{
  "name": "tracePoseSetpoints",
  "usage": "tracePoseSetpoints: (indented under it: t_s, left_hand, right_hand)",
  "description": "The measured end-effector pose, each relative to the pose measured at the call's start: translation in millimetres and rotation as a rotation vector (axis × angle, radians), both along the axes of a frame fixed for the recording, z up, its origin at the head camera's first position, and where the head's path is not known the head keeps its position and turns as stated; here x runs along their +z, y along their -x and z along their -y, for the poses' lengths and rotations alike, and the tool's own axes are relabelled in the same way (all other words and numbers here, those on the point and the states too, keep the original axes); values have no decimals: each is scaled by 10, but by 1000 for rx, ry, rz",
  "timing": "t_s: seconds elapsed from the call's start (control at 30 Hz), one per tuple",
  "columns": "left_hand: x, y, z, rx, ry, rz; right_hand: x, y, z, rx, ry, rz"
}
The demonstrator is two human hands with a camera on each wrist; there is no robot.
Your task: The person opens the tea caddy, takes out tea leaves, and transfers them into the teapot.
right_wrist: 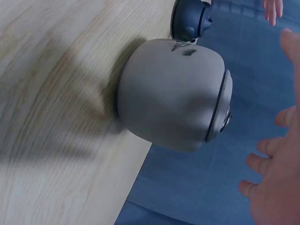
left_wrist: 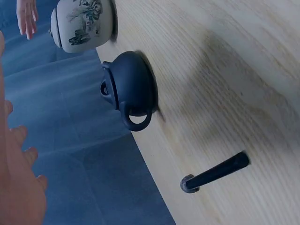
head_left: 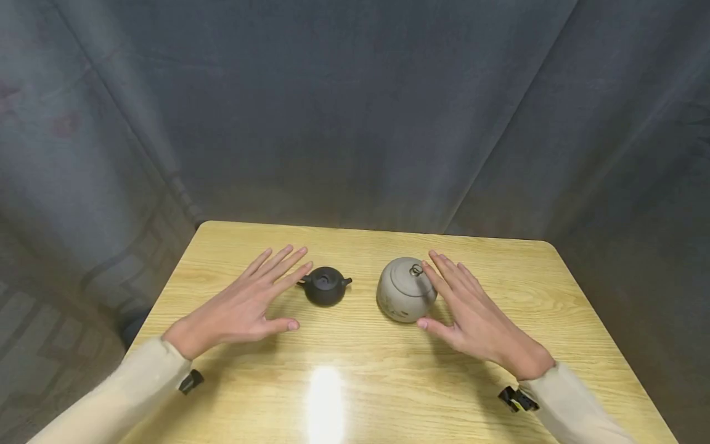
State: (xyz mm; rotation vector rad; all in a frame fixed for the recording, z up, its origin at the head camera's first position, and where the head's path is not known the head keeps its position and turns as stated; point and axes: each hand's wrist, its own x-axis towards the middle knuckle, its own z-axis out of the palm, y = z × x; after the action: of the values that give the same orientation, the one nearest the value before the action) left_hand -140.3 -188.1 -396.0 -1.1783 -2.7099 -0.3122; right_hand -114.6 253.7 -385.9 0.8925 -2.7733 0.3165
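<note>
A small dark teapot with a side handle and a lid stands on the table, its spout toward the right. To its right is a rounded grey lidded jar with a metal ring on the lid and a painted landscape, seen in the left wrist view. My left hand is held above the table left of the teapot, fingers spread and straight, holding nothing. On the jar's right side hovers my right hand, fingers extended, the forefinger overlapping the lid's edge in the head view.
A slim black rod-like object with a round end shows on the table in the left wrist view; my left hand and arm hide it in the head view. The wooden table ends at a grey curtain behind.
</note>
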Motion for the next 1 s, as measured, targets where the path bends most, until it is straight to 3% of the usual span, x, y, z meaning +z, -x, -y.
tracePoseSetpoints:
  t_s: [0.27,0.6,1.0]
  left_hand:
    - [-76,-31,1,34,-52,55]
    - [-158,-43,23,86,-109,98]
    - [-350,-76,-71,124,-217,185]
  right_hand:
    - [-64,-56,65,7,25,21]
    - [-142,-194,258,92,64,-33]
    - [-246,-377,504,95,76,52]
